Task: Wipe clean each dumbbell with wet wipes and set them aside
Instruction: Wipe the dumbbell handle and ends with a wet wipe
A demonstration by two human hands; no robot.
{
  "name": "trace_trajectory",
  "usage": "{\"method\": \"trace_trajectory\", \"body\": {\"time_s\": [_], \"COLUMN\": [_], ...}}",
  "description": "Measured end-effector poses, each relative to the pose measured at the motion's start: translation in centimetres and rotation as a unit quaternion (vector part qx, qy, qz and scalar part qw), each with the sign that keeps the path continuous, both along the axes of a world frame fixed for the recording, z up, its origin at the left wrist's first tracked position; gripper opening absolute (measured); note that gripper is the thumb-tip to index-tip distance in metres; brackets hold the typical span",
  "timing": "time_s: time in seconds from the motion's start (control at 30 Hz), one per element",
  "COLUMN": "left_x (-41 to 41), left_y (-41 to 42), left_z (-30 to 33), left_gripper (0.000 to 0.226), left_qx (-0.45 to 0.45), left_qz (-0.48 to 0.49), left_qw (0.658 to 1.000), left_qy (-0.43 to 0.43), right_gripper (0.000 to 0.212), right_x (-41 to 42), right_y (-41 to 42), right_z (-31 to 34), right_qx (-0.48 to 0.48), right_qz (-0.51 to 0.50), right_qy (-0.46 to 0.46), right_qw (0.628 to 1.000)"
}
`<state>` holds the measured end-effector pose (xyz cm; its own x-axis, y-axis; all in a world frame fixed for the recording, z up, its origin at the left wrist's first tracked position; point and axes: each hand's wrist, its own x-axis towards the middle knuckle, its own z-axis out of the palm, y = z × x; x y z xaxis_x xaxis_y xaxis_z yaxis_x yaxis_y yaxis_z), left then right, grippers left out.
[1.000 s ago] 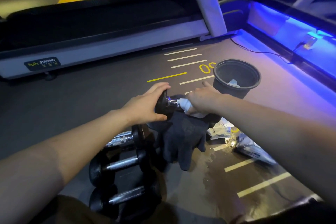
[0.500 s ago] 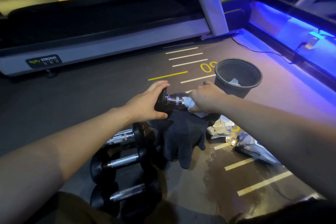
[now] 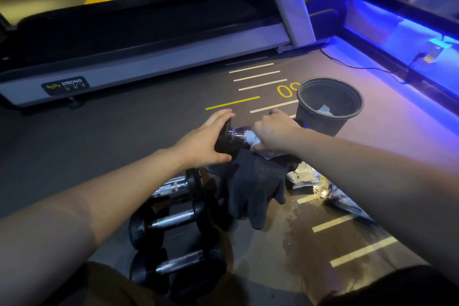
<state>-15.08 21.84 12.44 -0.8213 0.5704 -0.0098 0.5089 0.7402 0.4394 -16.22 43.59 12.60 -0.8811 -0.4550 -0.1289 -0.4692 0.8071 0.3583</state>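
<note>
Both bare forearms outstretched, left hand (image 3: pixel 206 143) and right hand (image 3: pixel 274 131) each curled in a grip.

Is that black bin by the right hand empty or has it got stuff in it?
Not empty: the upright bin holds at least one crumpled pale wipe; the rest of its inside is dark.

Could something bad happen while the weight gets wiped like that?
Maybe. The left hand only cups one end of the dumbbell while the right hand rubs its bar with a wipe, so it might slip and drop onto the dumbbells below. The wet patch on the floor could be slippery.
</note>
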Motion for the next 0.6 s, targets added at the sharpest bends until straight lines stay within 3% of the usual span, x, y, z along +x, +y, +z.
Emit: {"method": "trace_trajectory", "body": {"time_s": [0.17,0.4,0.6], "left_x": [0.1,0.1,0.0], "left_y": [0.1,-0.2,-0.2], "left_z": [0.1,0.1,0.0], "left_gripper": [0.103,0.103,0.102], "left_qx": [-0.001,-0.008,-0.017], "left_qz": [-0.002,-0.009,-0.017], "left_qw": [1.000,1.000,1.000], "left_qy": [0.003,0.007,0.011], "right_gripper": [0.044,0.018,0.032], "right_x": [0.1,-0.1,-0.1], "right_y": [-1.6,-3.9,-2.1], "right_z": [-0.1,0.0,-0.4], "right_qx": [-0.022,-0.067,-0.039], "right_qz": [-0.006,-0.038,-0.035], "right_qy": [0.011,-0.019,-0.017], "right_qw": [1.000,0.997,0.999]}}
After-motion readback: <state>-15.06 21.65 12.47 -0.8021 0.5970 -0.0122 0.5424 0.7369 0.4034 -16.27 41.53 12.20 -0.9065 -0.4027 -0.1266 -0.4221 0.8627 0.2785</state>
